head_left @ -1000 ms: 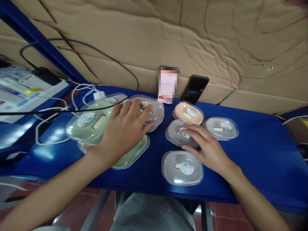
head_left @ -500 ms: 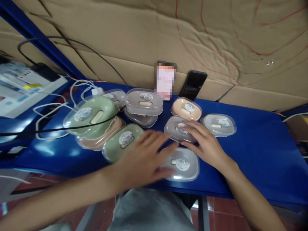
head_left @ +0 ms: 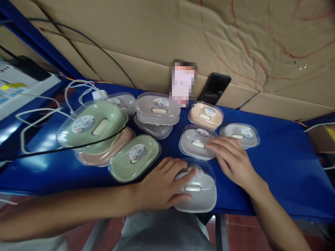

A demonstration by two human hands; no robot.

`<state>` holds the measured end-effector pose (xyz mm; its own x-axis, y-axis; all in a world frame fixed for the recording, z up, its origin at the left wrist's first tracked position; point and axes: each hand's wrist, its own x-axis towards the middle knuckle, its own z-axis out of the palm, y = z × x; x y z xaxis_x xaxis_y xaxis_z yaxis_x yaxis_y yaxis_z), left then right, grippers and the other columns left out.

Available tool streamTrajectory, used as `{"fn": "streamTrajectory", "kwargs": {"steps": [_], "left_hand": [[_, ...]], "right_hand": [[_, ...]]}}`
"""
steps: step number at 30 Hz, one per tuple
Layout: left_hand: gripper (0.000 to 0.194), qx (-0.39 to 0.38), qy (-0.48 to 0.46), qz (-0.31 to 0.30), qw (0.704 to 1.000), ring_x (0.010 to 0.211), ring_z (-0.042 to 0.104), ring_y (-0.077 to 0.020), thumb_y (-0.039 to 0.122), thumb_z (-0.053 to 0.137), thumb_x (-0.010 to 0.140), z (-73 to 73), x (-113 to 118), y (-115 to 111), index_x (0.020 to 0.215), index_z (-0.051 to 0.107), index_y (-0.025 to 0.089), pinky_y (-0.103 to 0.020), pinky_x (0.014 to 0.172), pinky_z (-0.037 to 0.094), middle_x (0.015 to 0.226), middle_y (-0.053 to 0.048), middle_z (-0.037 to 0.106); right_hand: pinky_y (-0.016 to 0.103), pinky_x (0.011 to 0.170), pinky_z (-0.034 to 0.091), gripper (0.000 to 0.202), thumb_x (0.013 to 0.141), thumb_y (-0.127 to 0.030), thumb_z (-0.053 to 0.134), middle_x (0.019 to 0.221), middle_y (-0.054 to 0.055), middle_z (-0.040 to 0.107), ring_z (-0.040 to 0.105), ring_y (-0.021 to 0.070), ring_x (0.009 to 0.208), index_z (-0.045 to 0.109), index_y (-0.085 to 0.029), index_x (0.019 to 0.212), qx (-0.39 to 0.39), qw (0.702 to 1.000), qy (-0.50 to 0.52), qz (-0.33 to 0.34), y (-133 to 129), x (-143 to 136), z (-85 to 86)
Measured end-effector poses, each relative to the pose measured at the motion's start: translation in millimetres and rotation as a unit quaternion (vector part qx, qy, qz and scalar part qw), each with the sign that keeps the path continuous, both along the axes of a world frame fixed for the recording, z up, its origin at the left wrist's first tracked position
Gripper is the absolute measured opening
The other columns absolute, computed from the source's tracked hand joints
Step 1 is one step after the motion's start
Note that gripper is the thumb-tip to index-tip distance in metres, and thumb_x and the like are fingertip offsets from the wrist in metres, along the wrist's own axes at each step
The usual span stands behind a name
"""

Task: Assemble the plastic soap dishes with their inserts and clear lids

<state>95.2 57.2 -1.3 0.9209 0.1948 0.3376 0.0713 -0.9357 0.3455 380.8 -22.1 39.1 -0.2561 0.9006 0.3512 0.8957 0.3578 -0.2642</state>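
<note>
Several oval plastic boxes that look like soap dishes lie on the table, with clear lids, round labels and a white oval bar showing in the middle. My left hand (head_left: 164, 184) lies over the left side of the nearest grey box (head_left: 201, 202), fingers spread, the index reaching over its lid near the label. That clear lid sits askew toward the back. Beside the right end of the middle grey box (head_left: 188, 143) is my right hand (head_left: 232, 158), fingers extended and touching or nearly touching it. Behind are a peach box (head_left: 199, 120) and another grey box (head_left: 227, 134).
To the left are green boxes (head_left: 124, 167), a pinkish-brown one (head_left: 89, 158) and stacked grey ones (head_left: 142, 104). Two phones lean on the cardboard wall (head_left: 146, 38), one dark (head_left: 216, 87). White cables (head_left: 22, 136) and a black cable (head_left: 78, 144) cross the left side of the blue table (head_left: 277, 167).
My left hand has come down onto the nearest box, whose lid now sits farther back. My right hand has drawn back to the right of the middle box. Both boxes' bars now show below their labels.
</note>
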Motion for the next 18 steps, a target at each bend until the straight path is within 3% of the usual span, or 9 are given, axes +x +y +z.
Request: {"fn": "streamTrajectory", "kwargs": {"steps": [2, 5, 7, 9, 10, 13, 14, 18], "left_hand": [[0.049, 0.002, -0.012, 0.02, 1.0, 0.117, 0.061, -0.0305, 0.047, 0.053, 0.111, -1.0, 0.6, -2.0, 0.149, 0.057, 0.015, -0.048, 0.101, 0.054, 0.124, -0.015, 0.066], [0.034, 0.012, -0.053, 0.064, 0.996, 0.122, 0.061, -0.0282, 0.024, 0.053, 0.108, -0.1, -1.0, -3.9, 0.139, 0.064, 0.019, -0.051, 0.111, 0.05, 0.127, -0.013, 0.068], [0.031, 0.025, -0.09, 0.075, 0.993, 0.121, 0.062, -0.0259, 0.013, 0.055, 0.103, 1.5, -3.6, -4.5, 0.13, 0.068, 0.021, -0.049, 0.113, 0.048, 0.125, -0.011, 0.07], [0.025, 0.047, -0.121, 0.031, 0.991, 0.117, 0.063, -0.0234, 0.014, 0.06, 0.102, 2.7, -6.2, -5.8, 0.123, 0.071, 0.023, -0.045, 0.11, 0.049, 0.121, -0.006, 0.072], [0.018, 0.059, -0.128, -0.007, 0.99, 0.114, 0.063, -0.0226, 0.023, 0.062, 0.105, 2.7, -7.1, -6.8, 0.12, 0.072, 0.024, -0.043, 0.107, 0.05, 0.119, -0.005, 0.073], [0.036, 0.099, -0.095, -0.117, 0.984, 0.111, 0.064, -0.0226, 0.053, 0.059, 0.108, 0.0, -7.6, -10.5, 0.117, 0.076, 0.023, -0.041, 0.101, 0.053, 0.119, -0.006, 0.074], [0.037, 0.113, -0.079, -0.14, 0.981, 0.11, 0.065, -0.0229, 0.054, 0.06, 0.108, -1.3, -7.4, -11.4, 0.117, 0.077, 0.022, -0.041, 0.099, 0.054, 0.119, -0.006, 0.075], [0.017, 0.137, -0.065, -0.191, 0.97, 0.106, 0.067, -0.0225, 0.032, 0.066, 0.104, -3.9, -7.1, -12.6, 0.113, 0.079, 0.024, -0.04, 0.093, 0.056, 0.117, -0.006, 0.075]], "right_hand": [[0.039, 0.103, 0.052, 0.029, 0.11, -0.024, 0.06, 0.124, 0.008, 0.078, 0.071, 0.0216, 0.117, 0.067, -0.019, 0.137, -0.046, 0.998, 0.014, 0.048, -5.8, -4.8, 10.1], [0.041, 0.101, 0.055, 0.052, 0.107, -0.058, 0.06, 0.124, 0.01, 0.077, 0.07, 0.0239, 0.116, 0.066, -0.016, 0.138, -0.088, 0.99, 0.008, 0.108, -12.1, -17.7, 16.8], [0.043, 0.101, 0.056, 0.061, 0.105, -0.066, 0.056, 0.126, 0.012, 0.076, 0.069, 0.0265, 0.118, 0.067, -0.015, 0.136, -0.088, 0.988, -0.014, 0.123, -13.9, -26.2, 14.6], [0.044, 0.101, 0.057, 0.052, 0.108, -0.058, 0.056, 0.126, 0.012, 0.076, 0.069, 0.0267, 0.117, 0.068, -0.016, 0.136, -0.087, 0.989, -0.035, 0.118, -14.2, -31.6, 10.4], [0.044, 0.101, 0.057, 0.045, 0.11, -0.052, 0.056, 0.126, 0.011, 0.075, 0.069, 0.026, 0.116, 0.068, -0.017, 0.137, -0.092, 0.989, -0.042, 0.112, -14.0, -32.7, 8.6], [0.043, 0.1, 0.057, 0.036, 0.111, -0.039, 0.059, 0.125, 0.01, 0.075, 0.069, 0.0249, 0.115, 0.067, -0.019, 0.14, -0.107, 0.988, -0.049, 0.104, -14.0, -31.4, 7.8], [0.043, 0.1, 0.058, 0.036, 0.11, -0.038, 0.059, 0.125, 0.01, 0.075, 0.069, 0.0252, 0.116, 0.067, -0.019, 0.14, -0.112, 0.987, -0.049, 0.104, -14.7, -29.9, 9.2], [0.042, 0.1, 0.058, 0.036, 0.11, -0.038, 0.06, 0.13, 0.008, 0.074, 0.07, 0.0248, 0.118, 0.065, -0.024, 0.142, -0.17, 0.981, -0.045, 0.081, -23.0, -21.1, 19.4]]}}
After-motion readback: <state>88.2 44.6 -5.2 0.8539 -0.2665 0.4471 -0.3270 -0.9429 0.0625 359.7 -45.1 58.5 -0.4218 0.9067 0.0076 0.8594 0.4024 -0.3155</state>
